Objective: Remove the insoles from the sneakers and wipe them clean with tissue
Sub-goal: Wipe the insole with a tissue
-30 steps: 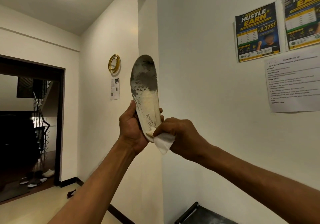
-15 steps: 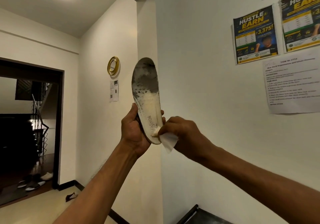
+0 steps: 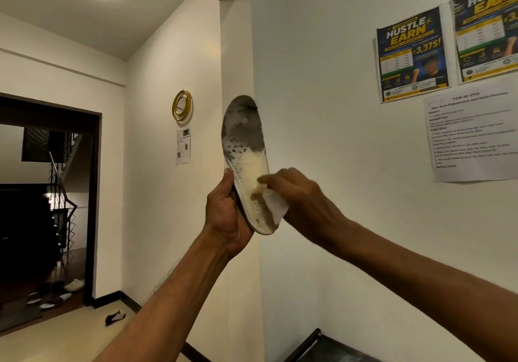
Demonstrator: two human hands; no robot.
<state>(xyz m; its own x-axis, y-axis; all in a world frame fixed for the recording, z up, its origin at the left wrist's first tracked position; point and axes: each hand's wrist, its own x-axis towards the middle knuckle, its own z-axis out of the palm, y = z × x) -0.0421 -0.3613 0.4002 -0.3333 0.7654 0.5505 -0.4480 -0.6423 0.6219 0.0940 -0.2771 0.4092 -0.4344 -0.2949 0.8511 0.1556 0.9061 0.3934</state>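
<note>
Right hand [image 3: 302, 199] has its fingers pinched tight on a folded white tissue [image 3: 273, 203], pressing it flat against the face of the insole [image 3: 246, 165] about halfway down, center of the frame. It's a bit motion-blurred so I can't make out each finger separately. Left hand [image 3: 227, 215] is wrapped around the insole's lower end from the left and behind, thumb up along the left edge, rest of the fingers curled round the back, so it's clamped on solid.

The insole itself stands nearly upright, tilted a little with its top leaning left, held up in the air in front of a white wall corner. Upper third is stained dark grey, middle is cream-white, and there's more grey smudging near the bottom by the tissue.

Both bare forearms come in from the bottom of the frame, left one from lower center, right one from lower right.

Further out: 2 dark posters [image 3: 412, 56] reading HUSTLE EARN and a printed sheet [image 3: 473, 134] in the upper right, a gold ring-shaped thing [image 3: 182, 105] on the wall left of the insole, a dark doorway [image 3: 47, 193] at the left edge with some footwear [image 3: 56, 291] on the floor.
</note>
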